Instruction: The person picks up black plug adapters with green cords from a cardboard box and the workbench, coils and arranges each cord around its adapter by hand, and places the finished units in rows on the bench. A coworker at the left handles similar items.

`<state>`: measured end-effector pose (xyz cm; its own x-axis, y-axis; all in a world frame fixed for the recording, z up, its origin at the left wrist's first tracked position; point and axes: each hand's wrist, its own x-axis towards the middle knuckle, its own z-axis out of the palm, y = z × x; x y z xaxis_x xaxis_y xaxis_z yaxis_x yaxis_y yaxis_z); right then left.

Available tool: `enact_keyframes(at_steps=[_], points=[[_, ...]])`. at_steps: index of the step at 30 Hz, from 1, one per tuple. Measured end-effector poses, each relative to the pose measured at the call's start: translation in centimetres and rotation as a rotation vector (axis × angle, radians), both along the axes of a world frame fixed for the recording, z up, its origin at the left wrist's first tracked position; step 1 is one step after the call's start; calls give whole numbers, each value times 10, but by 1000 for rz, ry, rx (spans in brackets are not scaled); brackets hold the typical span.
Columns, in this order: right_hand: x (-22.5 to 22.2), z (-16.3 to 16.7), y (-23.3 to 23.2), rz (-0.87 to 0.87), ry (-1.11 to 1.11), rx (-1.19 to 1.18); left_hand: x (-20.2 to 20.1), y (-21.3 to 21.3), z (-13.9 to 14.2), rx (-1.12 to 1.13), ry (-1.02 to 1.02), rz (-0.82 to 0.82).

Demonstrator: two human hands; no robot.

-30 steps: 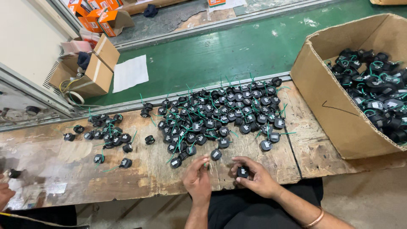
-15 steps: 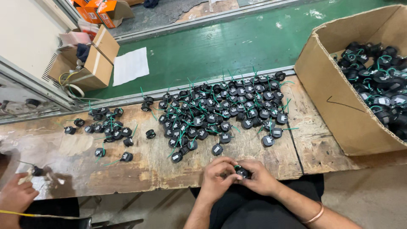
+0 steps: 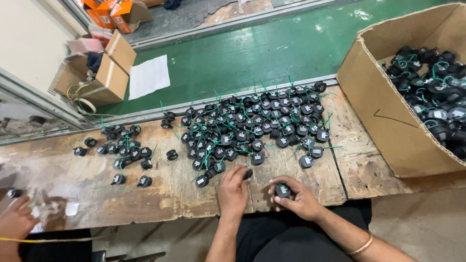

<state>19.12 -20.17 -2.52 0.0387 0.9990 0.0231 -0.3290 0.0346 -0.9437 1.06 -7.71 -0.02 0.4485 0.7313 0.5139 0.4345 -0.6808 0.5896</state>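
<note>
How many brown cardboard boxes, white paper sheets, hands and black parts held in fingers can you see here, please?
Brown cardboard boxes: 2
White paper sheets: 1
Hands: 3 (left hand, right hand, co-worker's hand)
Black parts in fingers: 2
Total: 8

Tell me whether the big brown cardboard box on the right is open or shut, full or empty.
Open and partly filled: the big brown cardboard box has no flaps over its top, and black round parts with green wires lie inside.

Round black part [image 3: 282, 190] in palm; another [image 3: 248, 173] at pile edge.
</note>
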Motion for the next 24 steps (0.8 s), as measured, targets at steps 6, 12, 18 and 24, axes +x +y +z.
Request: enact_keyframes(at_steps=[6, 12, 18, 24], points=[[5, 6, 0, 10, 22, 40, 13, -35, -1, -466, -797, -162], [3, 9, 6, -54, 12, -34, 29, -44, 14, 17, -380, -267], [2, 8, 4, -49, -240, 201, 28, -31, 21, -315, -398, -154], [-2, 8, 5, -147, -344, 290, 18, -23, 17, -164, -490, -361]])
